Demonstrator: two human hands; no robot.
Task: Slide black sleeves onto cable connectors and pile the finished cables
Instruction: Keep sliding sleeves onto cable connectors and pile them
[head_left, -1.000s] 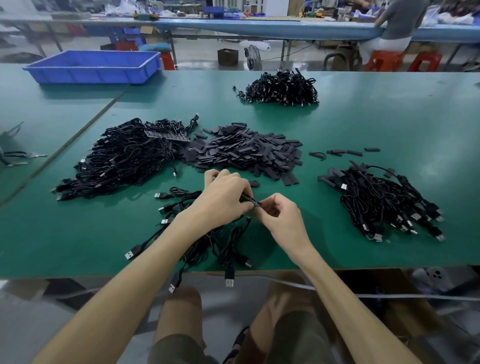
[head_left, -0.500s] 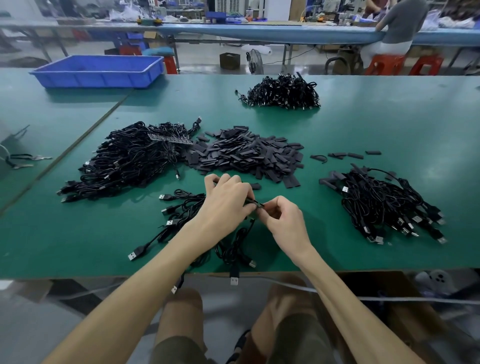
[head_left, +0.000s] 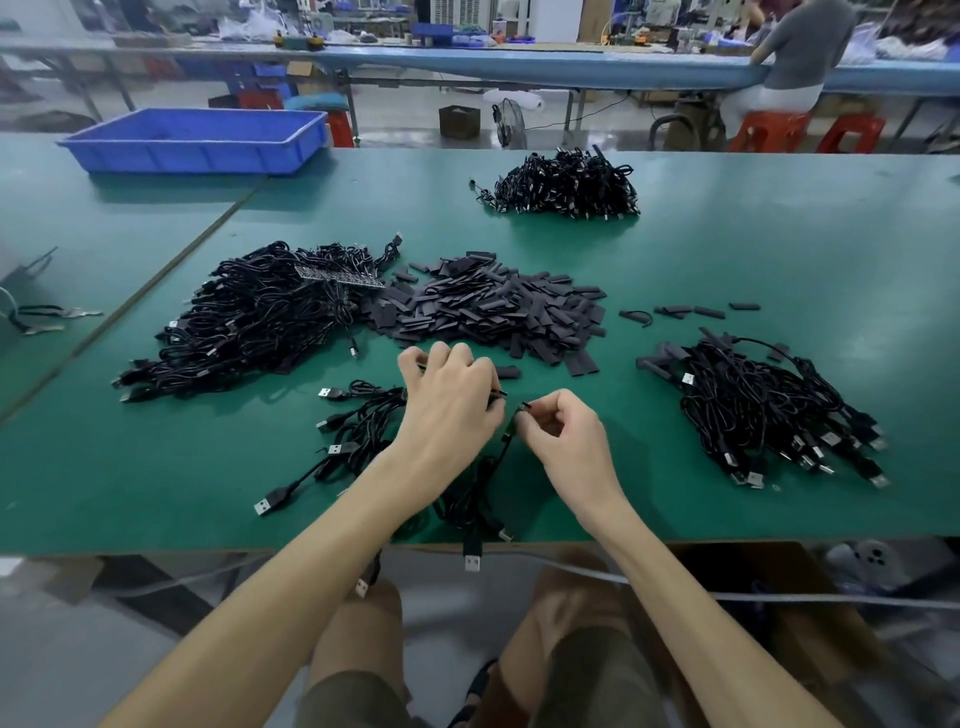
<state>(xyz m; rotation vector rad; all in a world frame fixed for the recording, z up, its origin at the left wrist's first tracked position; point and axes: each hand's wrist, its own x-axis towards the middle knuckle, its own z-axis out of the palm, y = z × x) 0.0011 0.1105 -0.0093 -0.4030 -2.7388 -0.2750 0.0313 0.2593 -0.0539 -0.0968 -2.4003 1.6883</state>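
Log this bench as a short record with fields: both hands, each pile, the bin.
left hand: grips a small dark piece, kind unclear
right hand: pinches a cable by its end
sleeves: loose heap beyond the hands
left pile: cables, touching the sleeves
right pile: cables, apart from the sleeves
far pile: cables, farther back
bin: blue, far left

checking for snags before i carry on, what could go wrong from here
1. Plugs hang over the table edge; tugging the cable the right hand pinches could drag the loose bundle off.
2. The small black piece in the left hand could slip and vanish among the sleeves.
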